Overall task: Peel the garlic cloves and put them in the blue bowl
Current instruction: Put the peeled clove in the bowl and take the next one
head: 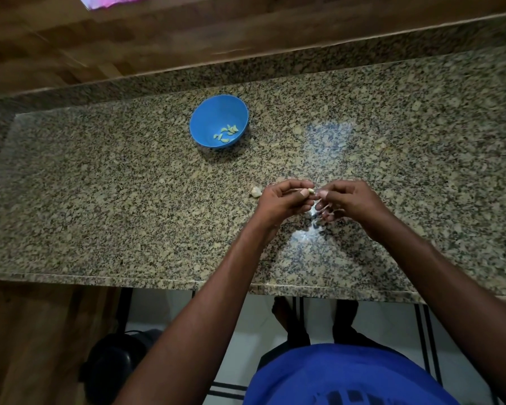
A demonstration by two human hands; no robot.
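A blue bowl [208, 112] stands on the speckled granite counter [114, 200], left of centre and toward the back. Several peeled pale cloves [227, 133] lie in its bottom. Nearer the front, my left hand [281, 200] pinches a small garlic clove [310, 190] between thumb and fingertips. My right hand [348, 200] meets it from the right, its fingertips pinching at the clove's end, with bits of pale skin under the fingers. An unpeeled piece of garlic [255, 191] lies on the counter just left of my left hand.
The counter's front edge [158, 280] runs below my forearms. A wooden wall panel [129, 39] rises behind the counter. A dark round object [114, 363] sits on the floor under the counter at the left.
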